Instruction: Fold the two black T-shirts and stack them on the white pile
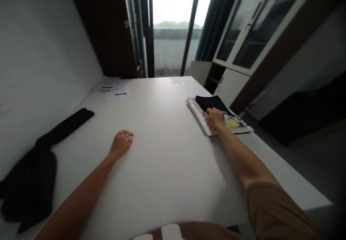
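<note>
My left hand [121, 144] rests on the white table [162, 160], its fingers curled in around a small white object [129, 138] that I cannot make out. At the right side of the table, my right hand [214, 118] lies on a flat stack of folded cloth or packets. The stack has a white layer [198, 113] below and a black folded piece [213, 103] with a yellow and white print [234, 123] on top. The right fingers are bent over the stack's surface, and their tips are partly hidden.
Black cloth [35, 182] lies along the left edge, with a long black strip [67, 124] beyond it. Papers [117, 90] with dark pens sit at the far left, and more sheets [191, 87] at the far right. A glass-door cabinet [243, 34] stands behind at right.
</note>
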The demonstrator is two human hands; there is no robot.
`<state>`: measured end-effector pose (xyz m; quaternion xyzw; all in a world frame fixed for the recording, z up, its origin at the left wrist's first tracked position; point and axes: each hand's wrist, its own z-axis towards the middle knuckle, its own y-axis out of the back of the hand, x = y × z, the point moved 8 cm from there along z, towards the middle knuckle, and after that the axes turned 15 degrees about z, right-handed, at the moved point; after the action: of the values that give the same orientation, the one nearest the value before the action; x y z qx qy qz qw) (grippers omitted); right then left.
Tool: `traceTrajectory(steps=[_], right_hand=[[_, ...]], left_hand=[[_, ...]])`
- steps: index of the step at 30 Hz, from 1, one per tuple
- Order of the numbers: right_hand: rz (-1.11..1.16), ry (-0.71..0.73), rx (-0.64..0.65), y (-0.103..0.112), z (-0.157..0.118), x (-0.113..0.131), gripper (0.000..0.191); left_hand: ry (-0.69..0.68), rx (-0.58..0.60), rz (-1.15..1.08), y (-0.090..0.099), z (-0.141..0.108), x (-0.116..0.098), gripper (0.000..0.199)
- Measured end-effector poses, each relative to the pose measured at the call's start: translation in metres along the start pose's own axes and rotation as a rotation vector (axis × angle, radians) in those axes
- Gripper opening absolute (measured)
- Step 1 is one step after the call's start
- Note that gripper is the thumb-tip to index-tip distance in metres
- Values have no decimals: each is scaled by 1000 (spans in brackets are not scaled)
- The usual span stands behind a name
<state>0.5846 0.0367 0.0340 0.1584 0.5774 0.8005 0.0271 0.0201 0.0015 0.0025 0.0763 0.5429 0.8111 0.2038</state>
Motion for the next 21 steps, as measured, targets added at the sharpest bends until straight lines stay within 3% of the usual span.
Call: traceTrajectory(steps=[5,8,10,14,16,18,21], right_hand=[[94,100,-184,-12,6,-19,32],[126,141,-278,-16,4,-21,34],[131,220,-289,-16,-4,-9,32],[189,448,-203,-19,-21,41,29],[300,547,-153,-18,-30,73,29],[473,595,-110,-12,-39,107,30],[708,669,41,-7,-62,171,29]], left_hand=[[27,44,4,3,0,7,22],[143,61,89,11,-4,47,26],[261,44,144,26,-15,84,28],[476,-38,286,71,-63,156,39],[613,-69,501,97,-97,188,47],[746,-51,655,118,-131,216,56],[936,74,711,136,-168,251,61]])
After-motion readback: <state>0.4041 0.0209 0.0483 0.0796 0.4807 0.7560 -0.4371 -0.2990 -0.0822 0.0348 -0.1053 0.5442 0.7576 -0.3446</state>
